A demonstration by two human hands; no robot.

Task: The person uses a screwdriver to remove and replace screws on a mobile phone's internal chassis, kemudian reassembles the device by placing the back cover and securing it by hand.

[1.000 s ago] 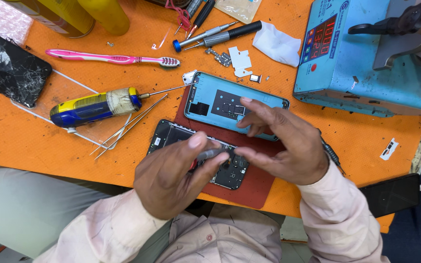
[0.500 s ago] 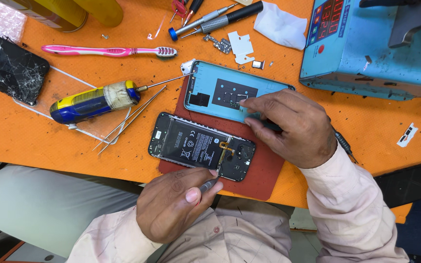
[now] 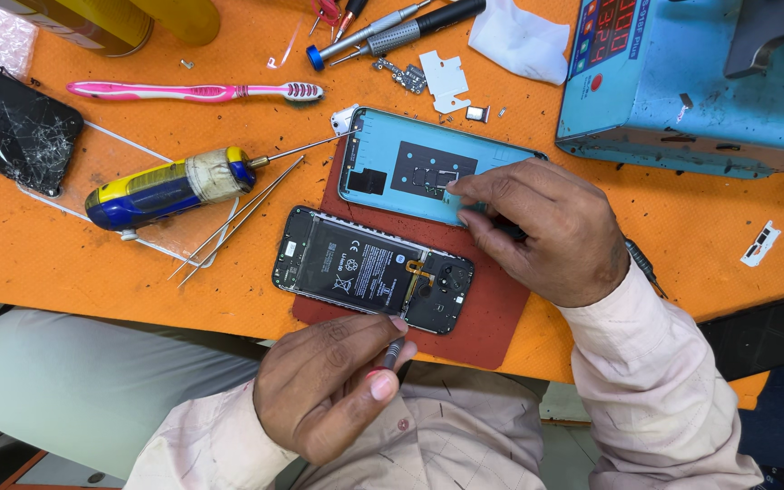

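An opened black phone (image 3: pixel 356 268) lies with its insides up on a dark red mat (image 3: pixel 492 322). Just behind it sits its light blue back cover (image 3: pixel 392 168), inner side up. My right hand (image 3: pixel 546 231) rests on the cover's right end, thumb and forefinger pinching its near edge. My left hand (image 3: pixel 328 395) is close to my body, just below the phone's near edge. It holds a small dark screwdriver (image 3: pixel 392 354) between thumb and fingers.
On the orange table lie a pink toothbrush (image 3: pixel 192 91), a yellow-and-blue handled tool (image 3: pixel 170 186), thin tweezers (image 3: pixel 238 218), a cracked phone screen (image 3: pixel 11 132), screwdrivers (image 3: pixel 401 32), small metal parts (image 3: pixel 442 77) and a white cloth (image 3: pixel 519 41). A blue machine (image 3: pixel 700 91) stands at the back right.
My left hand has drawn back off the opened phone toward my body, with the small screwdriver in it. My right hand has stayed on the blue back cover.
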